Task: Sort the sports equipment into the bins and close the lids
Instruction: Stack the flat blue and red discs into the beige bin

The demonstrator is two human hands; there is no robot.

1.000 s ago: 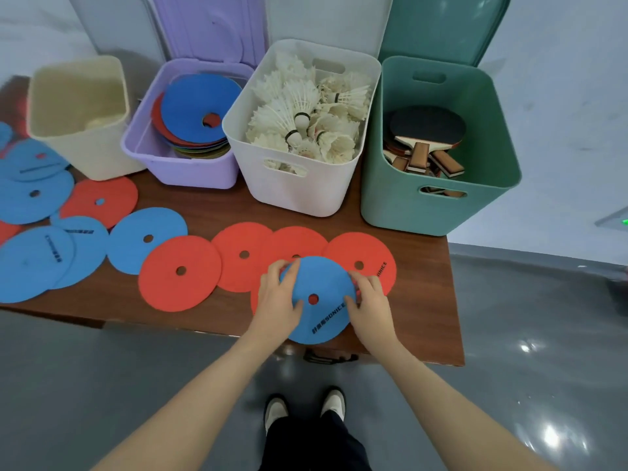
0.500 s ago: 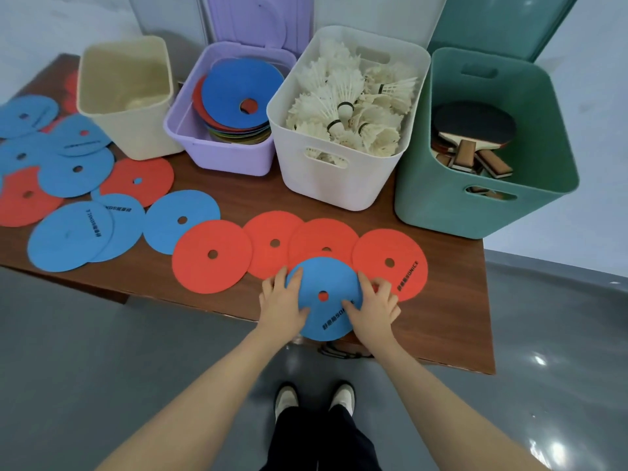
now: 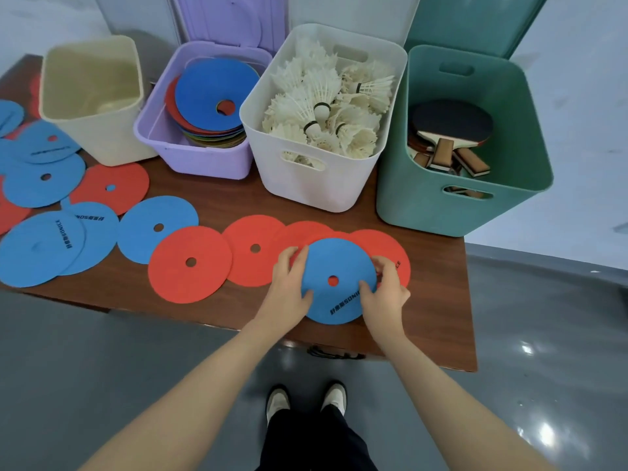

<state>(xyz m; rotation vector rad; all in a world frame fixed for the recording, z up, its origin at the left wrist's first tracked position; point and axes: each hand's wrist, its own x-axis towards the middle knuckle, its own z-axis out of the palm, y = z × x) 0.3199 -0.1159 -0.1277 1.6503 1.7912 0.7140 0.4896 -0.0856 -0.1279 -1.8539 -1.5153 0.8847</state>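
Most of two red discs [image 3: 307,232] is covered up by the blue disc [image 3: 336,266] and both hands, so their centre holes can't be seen. The bin lids [image 3: 234,18] get cut off by the top edge, and the leftmost blue discs [image 3: 8,113] are chopped by the left edge.

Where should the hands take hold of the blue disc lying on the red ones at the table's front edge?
By its rim, from the left and right sides. The blue disc is thin and flat on the red discs, so only the edge offers purchase. The left hand and right hand already bracket it there.
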